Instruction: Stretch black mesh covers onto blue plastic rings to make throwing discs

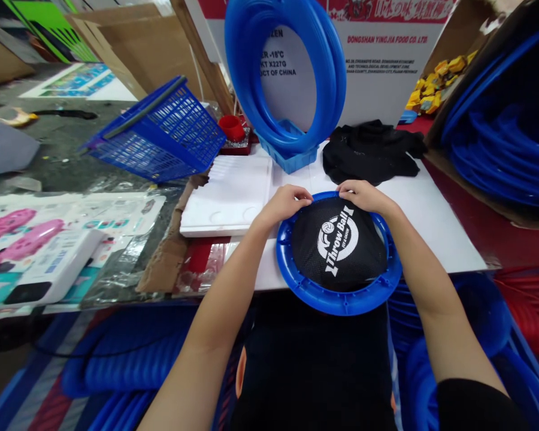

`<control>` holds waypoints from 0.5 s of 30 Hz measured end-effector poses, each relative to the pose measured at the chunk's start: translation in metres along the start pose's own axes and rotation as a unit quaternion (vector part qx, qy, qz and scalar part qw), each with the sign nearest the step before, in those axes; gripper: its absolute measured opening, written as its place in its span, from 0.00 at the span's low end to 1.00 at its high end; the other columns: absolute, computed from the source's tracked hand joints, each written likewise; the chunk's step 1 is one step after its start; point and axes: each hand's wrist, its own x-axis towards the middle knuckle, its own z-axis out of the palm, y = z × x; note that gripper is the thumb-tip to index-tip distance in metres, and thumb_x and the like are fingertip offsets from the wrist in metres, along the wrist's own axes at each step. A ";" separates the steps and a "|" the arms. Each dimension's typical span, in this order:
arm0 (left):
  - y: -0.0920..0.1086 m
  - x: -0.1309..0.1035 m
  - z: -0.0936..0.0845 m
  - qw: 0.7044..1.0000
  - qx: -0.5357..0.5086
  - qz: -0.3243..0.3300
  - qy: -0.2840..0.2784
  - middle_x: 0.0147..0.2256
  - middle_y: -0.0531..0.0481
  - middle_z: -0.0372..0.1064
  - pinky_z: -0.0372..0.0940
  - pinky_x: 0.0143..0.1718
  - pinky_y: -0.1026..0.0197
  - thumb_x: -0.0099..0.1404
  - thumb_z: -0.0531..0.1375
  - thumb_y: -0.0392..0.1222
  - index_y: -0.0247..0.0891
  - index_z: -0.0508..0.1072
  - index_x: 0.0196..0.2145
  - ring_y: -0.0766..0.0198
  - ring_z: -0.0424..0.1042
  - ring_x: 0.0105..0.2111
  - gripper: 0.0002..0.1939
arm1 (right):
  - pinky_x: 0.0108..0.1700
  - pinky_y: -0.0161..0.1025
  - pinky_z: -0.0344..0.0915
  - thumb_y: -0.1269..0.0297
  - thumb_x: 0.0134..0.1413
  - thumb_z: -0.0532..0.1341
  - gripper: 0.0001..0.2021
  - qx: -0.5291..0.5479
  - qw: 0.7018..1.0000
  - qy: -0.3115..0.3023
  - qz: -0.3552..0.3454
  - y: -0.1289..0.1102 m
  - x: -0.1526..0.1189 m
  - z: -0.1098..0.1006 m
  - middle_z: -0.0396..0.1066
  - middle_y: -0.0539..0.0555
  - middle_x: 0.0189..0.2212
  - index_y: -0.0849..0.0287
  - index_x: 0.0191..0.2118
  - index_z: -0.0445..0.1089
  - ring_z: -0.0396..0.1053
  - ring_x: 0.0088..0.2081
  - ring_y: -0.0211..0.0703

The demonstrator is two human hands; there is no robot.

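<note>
A blue plastic ring [291, 278] lies flat at the table's front edge, its near side jutting over my lap. Inside it sits black mesh fabric [305, 239] with white "Throw Ball" lettering. The fingers of my left hand [290, 202] are pinched at the far rim, left of centre. My right hand [363, 196] pinches the same rim a little further right. Where the mesh edge meets the rim under my fingertips, I cannot make out the detail. Behind the ring lies a heap of black fabric [372, 152].
Stacked blue rings [327, 78] stand upright in a light blue basket [291, 160]. White foam trays [229, 197] and a tilted blue basket [161, 134] are to the left. A carton of blue rings [507, 137] stands right. More blue rings [130, 359] are below the table.
</note>
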 end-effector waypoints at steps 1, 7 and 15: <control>0.001 0.000 0.001 1.000 0.008 -0.003 0.006 0.40 0.44 0.84 0.70 0.48 0.53 0.67 0.66 0.38 0.37 0.85 0.40 0.55 0.79 0.41 0.08 | 0.60 0.47 0.70 0.65 0.65 0.62 0.09 -0.009 1.000 0.003 0.000 -0.001 0.000 0.001 0.81 0.57 0.52 0.57 0.40 0.81 0.76 0.52 0.51; 0.006 -0.003 0.003 0.997 0.069 0.016 0.025 0.41 0.45 0.84 0.70 0.49 0.51 0.68 0.64 0.34 0.39 0.85 0.40 0.56 0.79 0.41 0.08 | 0.58 0.48 0.69 0.67 0.64 0.63 0.07 -0.106 0.994 0.005 0.011 -0.006 0.000 -0.001 0.81 0.59 0.47 0.58 0.38 0.81 0.76 0.49 0.53; 0.025 -0.008 0.014 0.988 0.083 0.131 0.010 0.40 0.46 0.79 0.70 0.49 0.54 0.71 0.66 0.40 0.39 0.83 0.40 0.57 0.77 0.41 0.05 | 0.54 0.48 0.70 0.55 0.68 0.62 0.14 -0.065 0.990 -0.112 0.057 -0.030 -0.022 -0.033 0.81 0.56 0.48 0.54 0.49 0.82 0.77 0.49 0.54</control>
